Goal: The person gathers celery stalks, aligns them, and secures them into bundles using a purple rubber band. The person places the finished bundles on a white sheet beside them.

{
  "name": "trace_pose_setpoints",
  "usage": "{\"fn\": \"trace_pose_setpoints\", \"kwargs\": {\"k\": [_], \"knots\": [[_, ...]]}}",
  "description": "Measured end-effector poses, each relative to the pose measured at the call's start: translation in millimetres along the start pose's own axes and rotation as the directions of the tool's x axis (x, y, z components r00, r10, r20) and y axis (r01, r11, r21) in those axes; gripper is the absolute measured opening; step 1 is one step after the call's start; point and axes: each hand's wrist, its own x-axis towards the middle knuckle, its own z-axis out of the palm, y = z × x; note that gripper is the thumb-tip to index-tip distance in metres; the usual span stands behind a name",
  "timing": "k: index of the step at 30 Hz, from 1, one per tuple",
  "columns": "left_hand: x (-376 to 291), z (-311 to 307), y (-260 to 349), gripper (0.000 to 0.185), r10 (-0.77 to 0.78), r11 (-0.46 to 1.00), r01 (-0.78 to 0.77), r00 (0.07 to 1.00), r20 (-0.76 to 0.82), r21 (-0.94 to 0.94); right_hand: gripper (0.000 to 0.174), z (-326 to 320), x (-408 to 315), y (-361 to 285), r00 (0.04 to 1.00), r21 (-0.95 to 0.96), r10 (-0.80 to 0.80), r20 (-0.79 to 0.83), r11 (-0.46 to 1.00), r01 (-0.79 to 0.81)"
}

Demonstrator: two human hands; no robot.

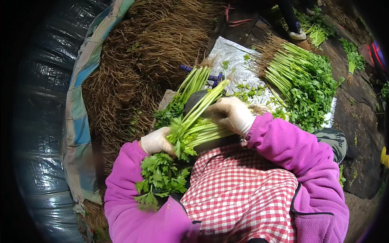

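My left hand point(158, 141), in a whitish glove, is closed around leafy celery stalks point(203, 105) at their leaf end. The stalks fan into two groups, one slanting up and away, the other point(209, 133) pointing right. Below this hand hang the green leaves point(164, 173). My right hand point(232, 114), also gloved, has curled fingers against the stalks between the two groups. Whether its fingertips grip a stalk is hidden. Beyond the hands, another small bunch of celery point(194, 80) lies with its roots pointing away.
A large heap of brown-rooted plants point(152, 51) lies at left, beside a checkered cloth point(82, 121) and dark plastic sheeting point(42, 121). On a silvery sheet point(223, 53), a big celery pile point(304, 82) sits at right. Another person's shoe point(297, 34) shows at top right. A purple-handled object point(215, 78) lies ahead.
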Motion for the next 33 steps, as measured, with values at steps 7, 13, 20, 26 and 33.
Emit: {"fn": "trace_pose_setpoints", "kwargs": {"k": [7,13,20,26,33], "knots": [[15,-10,-22,0.061,-0.029,0.997,0.039,0.991,0.128,-0.073,0.018,15,5,3,0.983,-0.045,-0.180,-0.024,0.983,0.179],[11,-9,-20,0.063,-0.034,0.999,0.034,0.991,0.130,0.002,0.012,-11,7,4,0.833,0.614,0.551,0.053,0.640,-0.462],[19,-6,-12,0.059,-0.062,0.997,0.069,0.983,0.172,-0.034,0.014,-8,-6,-10,0.996,-0.048,0.056,-0.076,0.997,-0.060],[17,-3,-4,0.064,-0.066,0.997,0.071,0.984,0.165,-0.019,0.012,6,-9,7,0.994,-0.273,-0.099,0.036,0.956,0.106],[14,-1,-3,0.064,-0.097,0.995,0.092,0.988,0.118,0.046,0.023,-67,-6,40,0.839,-0.549,0.154,-0.522,0.692,-0.469]]}}
